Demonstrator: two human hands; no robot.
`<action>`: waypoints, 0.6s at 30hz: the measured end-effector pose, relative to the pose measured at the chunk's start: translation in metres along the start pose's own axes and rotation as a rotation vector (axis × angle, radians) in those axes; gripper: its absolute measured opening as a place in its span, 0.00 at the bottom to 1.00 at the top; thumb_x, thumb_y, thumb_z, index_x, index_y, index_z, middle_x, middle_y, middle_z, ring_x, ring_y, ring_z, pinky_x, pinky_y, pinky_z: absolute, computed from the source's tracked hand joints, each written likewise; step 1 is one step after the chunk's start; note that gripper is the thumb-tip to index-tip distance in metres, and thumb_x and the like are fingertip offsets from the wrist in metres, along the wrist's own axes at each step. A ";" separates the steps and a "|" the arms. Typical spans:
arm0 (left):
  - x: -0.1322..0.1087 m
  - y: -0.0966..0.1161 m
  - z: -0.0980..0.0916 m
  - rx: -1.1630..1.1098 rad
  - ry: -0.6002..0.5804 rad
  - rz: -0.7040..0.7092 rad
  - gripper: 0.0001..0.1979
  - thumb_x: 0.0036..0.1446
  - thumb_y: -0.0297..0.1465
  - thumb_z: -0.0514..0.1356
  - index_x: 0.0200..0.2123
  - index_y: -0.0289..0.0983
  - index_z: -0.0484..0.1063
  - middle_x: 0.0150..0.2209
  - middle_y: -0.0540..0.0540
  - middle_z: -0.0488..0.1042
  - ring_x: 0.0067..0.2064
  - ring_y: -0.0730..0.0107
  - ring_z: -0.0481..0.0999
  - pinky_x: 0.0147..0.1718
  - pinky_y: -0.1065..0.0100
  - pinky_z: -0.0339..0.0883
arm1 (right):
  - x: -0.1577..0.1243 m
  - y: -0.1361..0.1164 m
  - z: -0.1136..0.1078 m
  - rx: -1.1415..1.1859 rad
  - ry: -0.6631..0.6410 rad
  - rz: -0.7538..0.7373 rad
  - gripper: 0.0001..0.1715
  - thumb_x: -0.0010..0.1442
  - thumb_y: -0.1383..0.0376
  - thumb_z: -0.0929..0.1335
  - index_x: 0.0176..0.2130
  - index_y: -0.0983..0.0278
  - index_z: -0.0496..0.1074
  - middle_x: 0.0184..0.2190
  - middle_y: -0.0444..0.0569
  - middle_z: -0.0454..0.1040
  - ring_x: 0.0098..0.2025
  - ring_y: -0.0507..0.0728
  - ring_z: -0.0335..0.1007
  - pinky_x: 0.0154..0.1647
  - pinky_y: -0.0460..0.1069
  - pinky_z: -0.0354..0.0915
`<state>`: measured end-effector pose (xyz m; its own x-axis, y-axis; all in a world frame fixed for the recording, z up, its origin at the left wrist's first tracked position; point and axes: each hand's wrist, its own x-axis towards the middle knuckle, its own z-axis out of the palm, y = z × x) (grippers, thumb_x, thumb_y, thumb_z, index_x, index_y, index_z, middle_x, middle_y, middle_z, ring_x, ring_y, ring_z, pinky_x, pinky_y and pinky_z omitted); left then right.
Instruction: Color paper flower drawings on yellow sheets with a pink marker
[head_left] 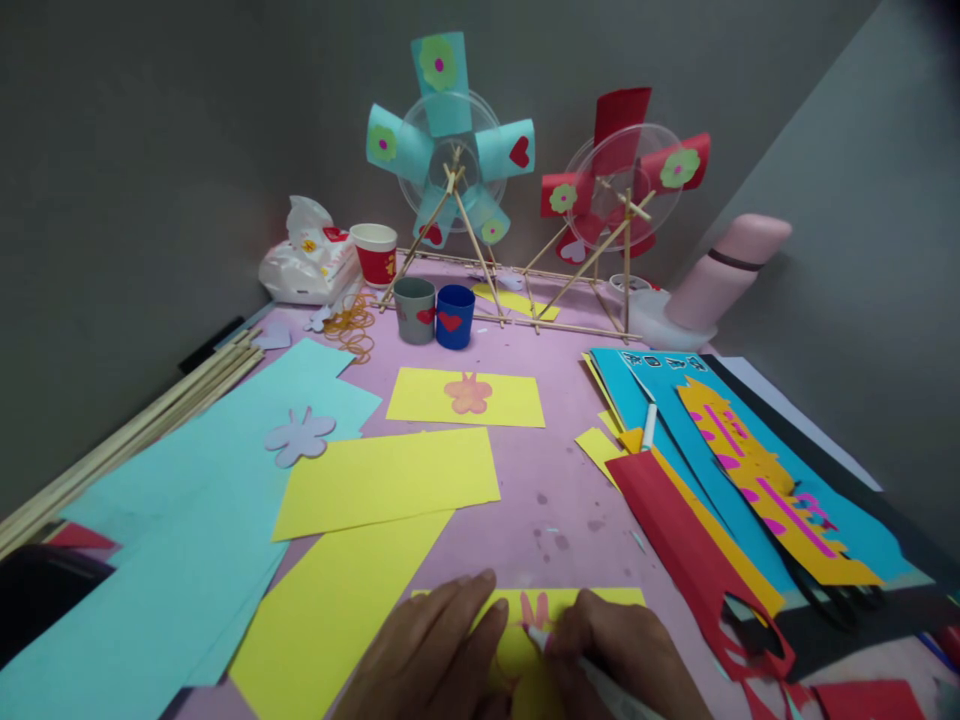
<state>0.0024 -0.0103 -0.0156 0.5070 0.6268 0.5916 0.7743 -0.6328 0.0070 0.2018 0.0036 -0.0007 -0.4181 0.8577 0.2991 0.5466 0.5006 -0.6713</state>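
A white marker (541,640) with a pink tip is gripped in my right hand (615,640). Its tip touches a yellow paper strip (619,597) at the front of the table, beside a pink butterfly drawing (534,608) with filled antennae and an outlined body. Flat on the left part of that strip lies my left hand (439,650), fingers stretched out. The lower part of the drawing is partly hidden by my hands. Farther back, another yellow strip (409,395) carries a coloured-in pink butterfly (469,394).
Blank yellow paper (390,485) and pale blue sheets (180,520) with a lilac butterfly cutout (300,436) lie left. Red paper (660,530) and a blue folder (817,500) are right. Behind stand two cups (415,315), two stick-framed paper wheels (450,150) and a pink bottle (724,275).
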 end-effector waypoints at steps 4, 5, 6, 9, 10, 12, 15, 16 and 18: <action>0.000 0.001 -0.001 0.006 -0.021 0.001 0.16 0.67 0.36 0.45 0.41 0.36 0.70 0.40 0.47 0.78 0.39 0.70 0.77 0.35 0.71 0.72 | 0.001 0.000 0.001 -0.035 -0.007 -0.029 0.10 0.51 0.72 0.61 0.21 0.62 0.65 0.14 0.39 0.71 0.16 0.45 0.67 0.20 0.37 0.57; 0.001 0.001 -0.002 0.005 -0.027 0.002 0.16 0.67 0.35 0.44 0.41 0.36 0.70 0.40 0.47 0.78 0.38 0.70 0.77 0.35 0.71 0.73 | 0.001 -0.001 0.001 -0.046 -0.003 -0.039 0.10 0.50 0.73 0.61 0.21 0.62 0.65 0.14 0.39 0.71 0.16 0.45 0.67 0.20 0.37 0.58; 0.001 0.001 -0.003 0.003 -0.028 0.003 0.16 0.67 0.35 0.44 0.41 0.36 0.70 0.40 0.47 0.78 0.38 0.70 0.78 0.35 0.71 0.73 | 0.001 -0.001 0.001 -0.052 -0.001 -0.047 0.10 0.50 0.73 0.61 0.21 0.62 0.65 0.14 0.39 0.71 0.16 0.45 0.67 0.20 0.37 0.58; 0.000 0.000 -0.004 -0.006 -0.024 0.017 0.17 0.67 0.37 0.44 0.41 0.36 0.70 0.40 0.47 0.78 0.37 0.70 0.78 0.34 0.71 0.73 | 0.002 -0.001 0.002 -0.058 0.001 -0.044 0.10 0.50 0.72 0.61 0.21 0.62 0.66 0.14 0.39 0.71 0.15 0.46 0.67 0.20 0.37 0.58; 0.000 0.000 -0.004 -0.007 -0.031 0.015 0.17 0.67 0.38 0.44 0.41 0.36 0.70 0.40 0.47 0.78 0.38 0.70 0.78 0.35 0.71 0.73 | 0.003 -0.002 0.002 -0.056 -0.002 -0.034 0.11 0.50 0.72 0.61 0.21 0.62 0.66 0.14 0.39 0.72 0.15 0.46 0.67 0.19 0.37 0.58; -0.002 0.000 -0.003 -0.005 -0.035 0.004 0.17 0.66 0.39 0.45 0.42 0.37 0.70 0.41 0.47 0.78 0.39 0.69 0.78 0.35 0.71 0.73 | 0.004 -0.003 0.002 -0.062 -0.014 -0.020 0.10 0.49 0.72 0.61 0.20 0.62 0.67 0.14 0.39 0.73 0.15 0.46 0.68 0.20 0.37 0.59; -0.002 0.001 -0.003 -0.017 -0.039 -0.020 0.18 0.66 0.40 0.46 0.43 0.37 0.70 0.42 0.47 0.77 0.40 0.70 0.77 0.36 0.72 0.73 | 0.004 -0.004 0.001 -0.063 -0.035 -0.012 0.10 0.47 0.72 0.62 0.20 0.62 0.68 0.15 0.39 0.74 0.16 0.46 0.70 0.20 0.36 0.60; -0.002 0.001 -0.002 -0.026 -0.039 -0.030 0.18 0.66 0.40 0.46 0.43 0.37 0.70 0.42 0.47 0.77 0.40 0.70 0.77 0.37 0.72 0.72 | 0.004 -0.004 0.000 -0.056 -0.033 -0.007 0.10 0.47 0.72 0.62 0.20 0.61 0.69 0.15 0.39 0.74 0.16 0.46 0.70 0.20 0.36 0.60; -0.001 0.001 -0.001 -0.040 -0.036 -0.051 0.18 0.66 0.41 0.46 0.43 0.37 0.70 0.42 0.47 0.77 0.40 0.71 0.77 0.38 0.73 0.72 | 0.003 -0.004 0.000 -0.052 -0.019 -0.005 0.10 0.46 0.73 0.63 0.20 0.61 0.69 0.15 0.38 0.75 0.16 0.46 0.71 0.20 0.36 0.61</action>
<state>0.0021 -0.0124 -0.0151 0.4813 0.6739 0.5606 0.7839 -0.6171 0.0687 0.1985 0.0044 0.0033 -0.4345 0.8531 0.2889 0.5812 0.5106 -0.6336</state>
